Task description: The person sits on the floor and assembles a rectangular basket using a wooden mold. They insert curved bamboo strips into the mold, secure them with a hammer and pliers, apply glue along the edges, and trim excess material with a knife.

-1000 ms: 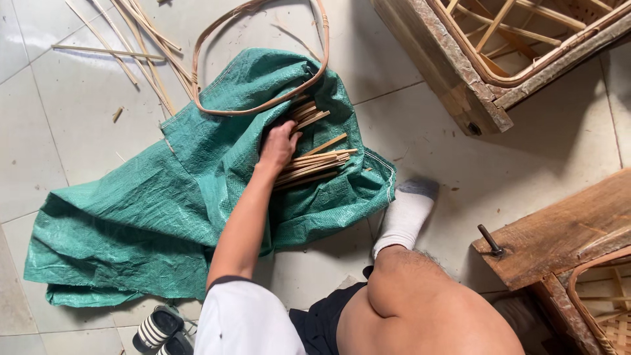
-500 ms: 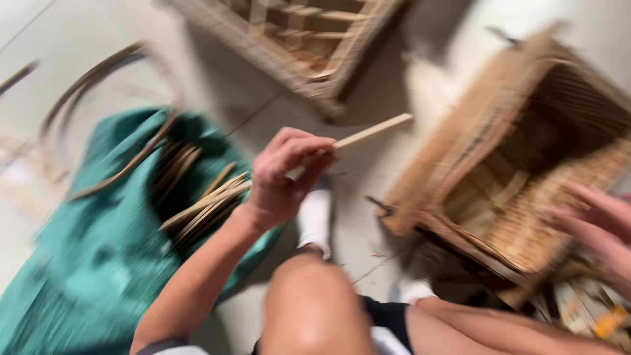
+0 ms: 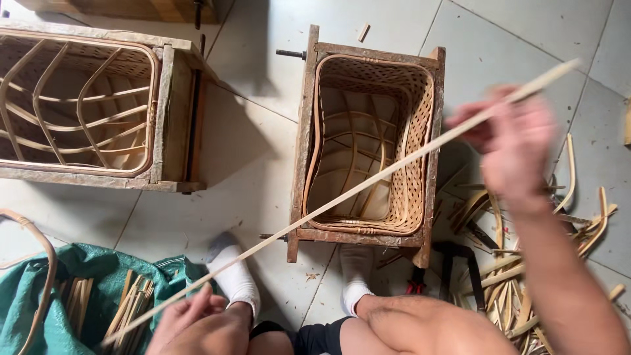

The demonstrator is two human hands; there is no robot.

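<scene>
A long thin cane strip (image 3: 368, 190) runs on a slant across the view, from low on the left to high on the right, passing over the basket (image 3: 368, 141) that sits in a wooden frame (image 3: 301, 144) on the tiled floor (image 3: 243, 164). The left hand (image 3: 187, 315) lies at the strip's lower end, near the knee, with fingers curled about it, though how tightly they press is hard to tell. The right hand (image 3: 516, 144) is blurred; it is raised at the strip's upper part, fingers seemingly closed round it, but their exact set cannot be told. Just below the left hand a green sack (image 3: 39, 296) lies open on the floor, with a bundle of sticks (image 3: 128, 306) inside it and a bent cane hoop (image 3: 39, 250) across its edge. Two feet in white socks (image 3: 233, 276) rest on the tiles just before the frame. A second frame (image 3: 98, 105) holding a bare cane skeleton stands well apart at the upper left. To the right of the basket, cane offcuts (image 3: 506, 263) lie scattered on the floor under the right forearm.
</scene>
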